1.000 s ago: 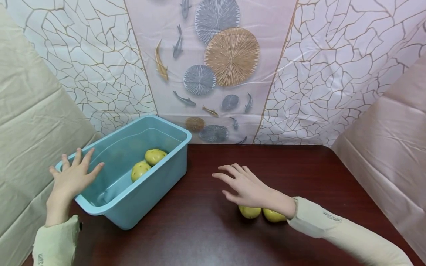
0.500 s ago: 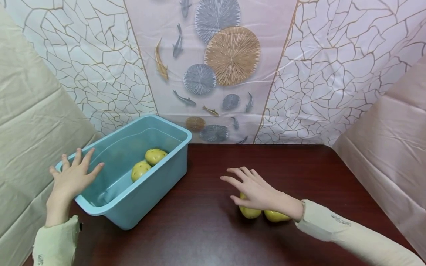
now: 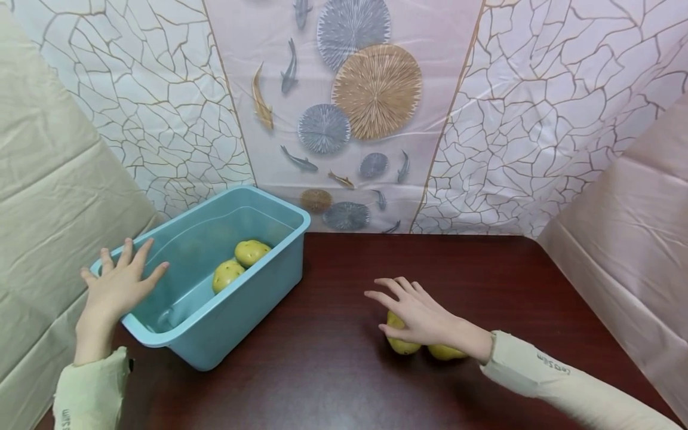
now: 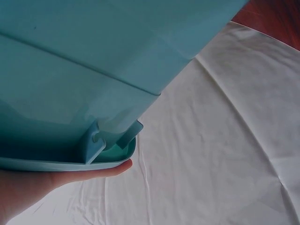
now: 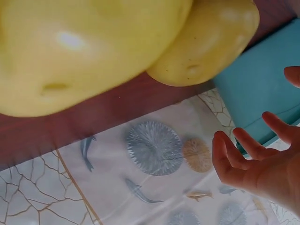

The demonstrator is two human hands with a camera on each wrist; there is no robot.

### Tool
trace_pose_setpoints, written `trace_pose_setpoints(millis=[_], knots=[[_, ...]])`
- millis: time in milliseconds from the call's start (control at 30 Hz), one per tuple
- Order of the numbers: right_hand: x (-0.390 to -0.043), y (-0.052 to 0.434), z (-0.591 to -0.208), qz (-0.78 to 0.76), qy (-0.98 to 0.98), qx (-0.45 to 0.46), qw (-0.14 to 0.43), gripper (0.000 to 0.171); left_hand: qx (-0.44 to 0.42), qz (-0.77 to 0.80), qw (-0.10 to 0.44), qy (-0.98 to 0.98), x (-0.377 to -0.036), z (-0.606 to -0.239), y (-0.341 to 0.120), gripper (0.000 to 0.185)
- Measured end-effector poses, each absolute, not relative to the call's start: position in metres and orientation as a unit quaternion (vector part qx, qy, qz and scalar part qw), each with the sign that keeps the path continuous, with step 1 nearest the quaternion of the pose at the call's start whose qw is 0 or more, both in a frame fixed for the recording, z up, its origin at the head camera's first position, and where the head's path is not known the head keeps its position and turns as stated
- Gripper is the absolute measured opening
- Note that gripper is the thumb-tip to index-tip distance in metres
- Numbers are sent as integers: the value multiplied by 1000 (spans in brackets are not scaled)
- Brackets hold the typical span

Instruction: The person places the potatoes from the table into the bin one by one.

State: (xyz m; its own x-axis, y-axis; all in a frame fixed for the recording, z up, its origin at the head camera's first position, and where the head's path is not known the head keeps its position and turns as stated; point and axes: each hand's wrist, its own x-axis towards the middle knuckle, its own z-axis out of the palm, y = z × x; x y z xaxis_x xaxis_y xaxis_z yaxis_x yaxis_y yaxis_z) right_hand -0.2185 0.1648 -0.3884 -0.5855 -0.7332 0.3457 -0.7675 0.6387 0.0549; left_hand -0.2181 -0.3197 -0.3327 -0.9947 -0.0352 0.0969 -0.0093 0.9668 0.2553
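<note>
Head view: blue bin (image 3: 252,286) flanks table potatoes (image 3: 402,343).

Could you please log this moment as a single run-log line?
left hand: open, resting on tub rim | right hand: open, over two potatoes on table | tub: two potatoes inside

potatoes under the right hand (image 3: 424,316): two potatoes on the surface (image 3: 399,345) (image 3: 445,352), each partly hidden by palm and wrist; contact cannot be told.
potatoes in the blue tub (image 3: 252,280): lower parts hidden by the tub's near wall (image 3: 227,275) (image 3: 251,252).
left hand (image 3: 115,286): in the left wrist view only one finger shows under the tub's rim.
right wrist view: the nearer potato (image 5: 89,42) is cut off by the top edge and blurred.
</note>
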Motion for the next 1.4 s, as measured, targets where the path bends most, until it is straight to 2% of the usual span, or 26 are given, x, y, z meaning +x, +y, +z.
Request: trace_pose_setpoints(millis=[233, 867, 1167, 1400], knots=[[-219, 170, -395, 45, -892, 414, 175, 60, 12, -128, 52, -990, -219, -333, -321, 80], [-212, 181, -407, 15, -916, 384, 115, 67, 14, -128, 54, -990, -220, -334, -321, 81], [-213, 185, -415, 0, -915, 385, 120, 68, 13, -129, 62, -990, -219, -334, -320, 80], [-211, 188, -419, -1, -920, 377, 101, 69, 13, -129, 57, -990, -219, -335, -322, 80]])
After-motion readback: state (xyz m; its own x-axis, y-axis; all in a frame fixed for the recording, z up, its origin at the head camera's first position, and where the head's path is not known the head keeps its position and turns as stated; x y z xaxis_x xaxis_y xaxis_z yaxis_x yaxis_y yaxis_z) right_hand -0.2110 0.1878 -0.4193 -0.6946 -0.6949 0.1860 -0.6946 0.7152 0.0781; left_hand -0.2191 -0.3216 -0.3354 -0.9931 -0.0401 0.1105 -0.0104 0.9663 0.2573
